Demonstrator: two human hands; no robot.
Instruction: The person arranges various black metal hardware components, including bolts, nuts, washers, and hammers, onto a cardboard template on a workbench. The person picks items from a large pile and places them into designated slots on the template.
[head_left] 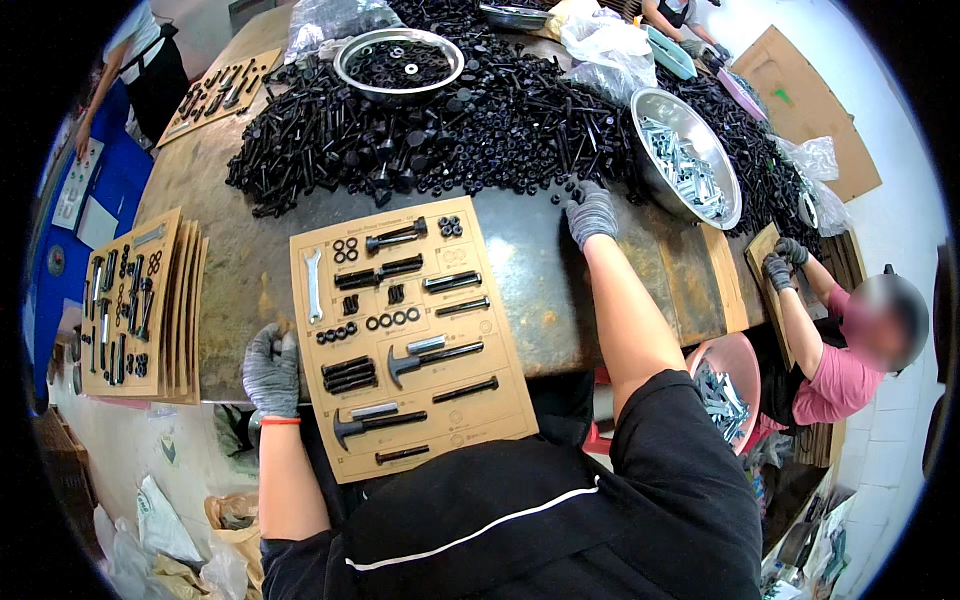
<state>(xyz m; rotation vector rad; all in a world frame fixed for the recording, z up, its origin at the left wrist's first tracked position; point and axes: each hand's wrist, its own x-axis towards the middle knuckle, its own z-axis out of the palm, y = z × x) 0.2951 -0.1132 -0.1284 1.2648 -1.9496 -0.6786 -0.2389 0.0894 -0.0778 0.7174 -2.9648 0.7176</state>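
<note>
A brown cardboard layout board (400, 255) leans on the table edge and my lap. It bears a silver wrench (314, 286), black bolts, nuts, washers, two T-headed bolts and short silver sleeves in rows. Beside its left edge, my left hand (271, 372), in a grey knit glove, rests at the table edge with fingers curled; what they hold, if anything, is hidden. My right hand (593, 215), gloved alike, reaches to the near fringe of a heap of black bolts and nuts (430, 140). Its fingers are drawn together among loose nuts, and their contents are too small to name.
A steel bowl of washers (399, 92) sits on the heap; another steel bowl (722, 150) holds silver parts. Stacked filled boards (190, 310) stand left. A pink tub (745, 370) is at right, near a co-worker in a pink shirt (838, 370) gripping a board.
</note>
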